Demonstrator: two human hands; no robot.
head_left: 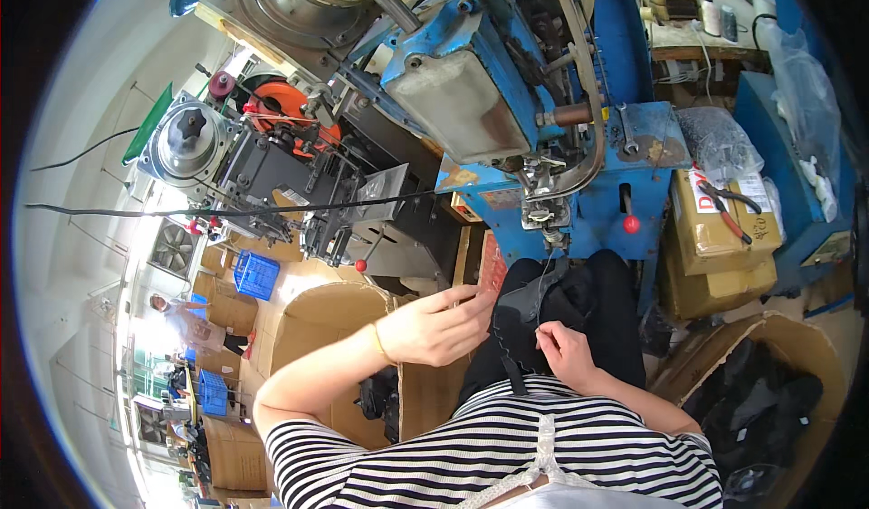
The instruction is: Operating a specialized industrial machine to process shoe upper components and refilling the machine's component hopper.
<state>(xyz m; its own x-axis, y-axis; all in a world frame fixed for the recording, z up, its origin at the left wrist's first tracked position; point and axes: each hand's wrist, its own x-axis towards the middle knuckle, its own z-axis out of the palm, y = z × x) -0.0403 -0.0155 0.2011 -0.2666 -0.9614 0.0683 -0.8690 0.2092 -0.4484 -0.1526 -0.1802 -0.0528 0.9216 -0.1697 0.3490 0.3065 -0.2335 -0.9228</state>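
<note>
Machines at close range: two. The blue machine (462, 101) stands directly ahead of the right grip (540, 331); the grey machine (262, 165) stands ahead and well to the left of the left grip (489, 302).

Cartons at close range: four. The left carton (317, 332), open, is left of the left grip. The right carton (797, 334), open and holding black pieces, is well right of the right grip. Two stacked cartons (701, 237) stand ahead and right of the right grip. Cartons farther left overlap and cannot be counted reliably.

Cloth (519, 302): one black piece at the grips, as far as can be told against the dark lap (625, 310). It lies on the lap between the grips. Judged soft, limp and light; expect folding, not breakage, and little slip. Take hold at a free edge, clear of the thread (540, 293).

Grips: two. Left: fingers bent, tips beside the cloth; whether anything is held cannot be told. Right: narrow, thumb and forefinger apparently pinching the thread's lower end.

Pliers (735, 224): one, on the stacked cartons.

Wrench (626, 129): one, ahead and right of the right grip.

Red knobs (632, 225): two, one ahead-right of the right grip, one ahead-left of the left grip.

Thread: one visible run, blue machine to right grip. Judged easily snapped; avoid tension.
</note>
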